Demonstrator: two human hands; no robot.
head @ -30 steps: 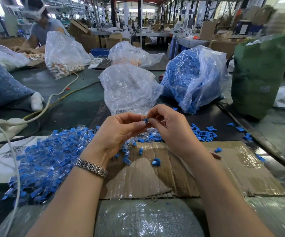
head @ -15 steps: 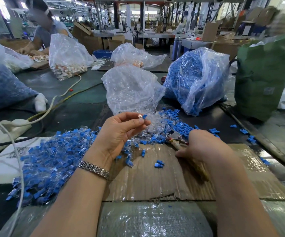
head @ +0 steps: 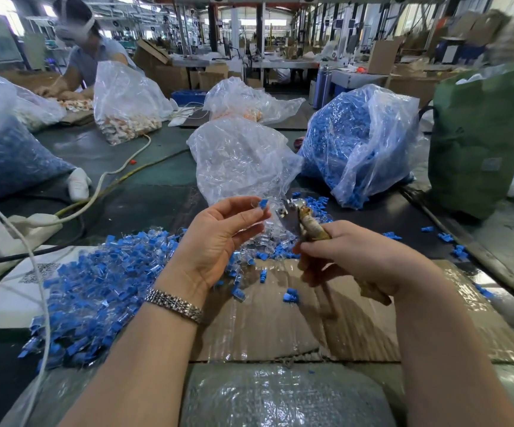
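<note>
A small blue-and-clear part (head: 263, 204) was pinched between the thumb and fingertips of the left hand (head: 218, 241), just above the centre of the frame. Its blue end was turned to the upper right; the part was too small for its long axis to be judged with certainty. The cutters (head: 306, 224) were gripped by the right hand (head: 357, 257), whose fingers were curled round the tape-wrapped handles. Their long axis ran from the lower right up to the upper left, and the metal head was pointed at the part, near it but not touching. Both were held above the cardboard (head: 280, 328) on the table (head: 144, 208), in front of a clear bag (head: 243, 158). A pile (head: 95, 291) of blue parts was spread at the lower left.

Half a second earlier the cutters had been low on the cardboard, only just grasped by the right hand; they had since been raised and brought level with the part. The left hand had been kept in much the same place, with the part pinched as before.
</note>
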